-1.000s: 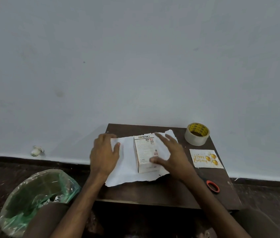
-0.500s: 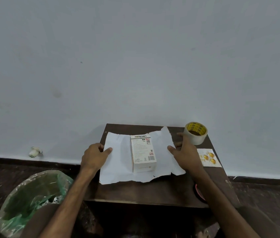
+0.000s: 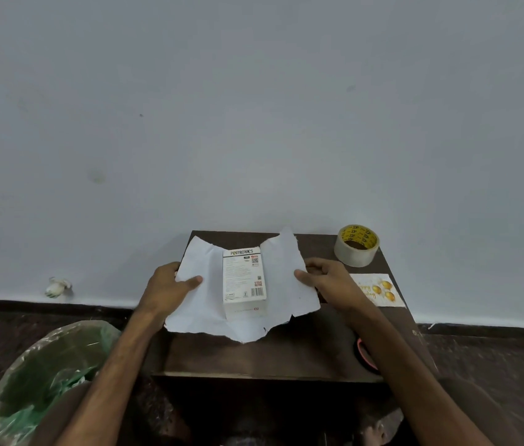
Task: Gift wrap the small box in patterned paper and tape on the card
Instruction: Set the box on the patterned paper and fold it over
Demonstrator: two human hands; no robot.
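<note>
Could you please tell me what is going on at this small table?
A person is gift wrapping a small white cardboard box, lying in the middle of a ragged-edged sheet of white paper on a dark brown wooden table. The left hand pinches the sheet's left edge and the right hand pinches its right edge; no flap covers the box yet. A roll of clear tape with a yellow core and a white birthday card with gold balloons lie untouched on the right.

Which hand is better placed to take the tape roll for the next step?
Right. The right hand holds the paper at its right edge, near the tape roll; the left hand is beyond the box.
</note>
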